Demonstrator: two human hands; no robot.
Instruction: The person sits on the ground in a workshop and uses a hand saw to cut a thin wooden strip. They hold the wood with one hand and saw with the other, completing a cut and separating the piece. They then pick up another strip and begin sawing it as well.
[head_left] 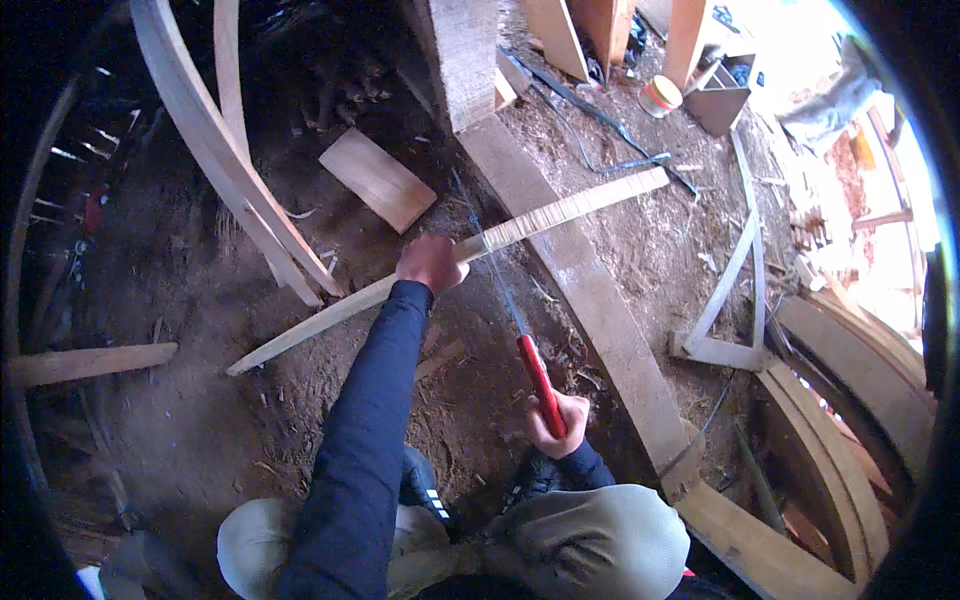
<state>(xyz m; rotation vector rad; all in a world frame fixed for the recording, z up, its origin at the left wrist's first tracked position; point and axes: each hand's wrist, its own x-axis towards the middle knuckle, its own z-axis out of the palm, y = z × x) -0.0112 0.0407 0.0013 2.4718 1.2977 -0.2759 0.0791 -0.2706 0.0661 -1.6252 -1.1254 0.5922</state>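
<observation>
A long, slim wooden strip [575, 208] slants across the middle of the view, its right part lying over a thick wooden beam [590, 290]. My left hand [430, 264] is closed around the strip, just left of the beam. My right hand [558, 425] grips the red handle of a hand saw [540, 382], nearer to my knees. The saw's thin blade runs away from me and crosses the strip right beside my left hand. Whether its teeth are in the wood cannot be made out.
A flat board [378, 180] lies on the dirt floor beyond my left hand. Curved timbers [215, 160] rise at the far left. To the right are a triangular wooden frame [715, 350], curved pieces [825, 470], a small tub [660, 97] and a wooden box [718, 103].
</observation>
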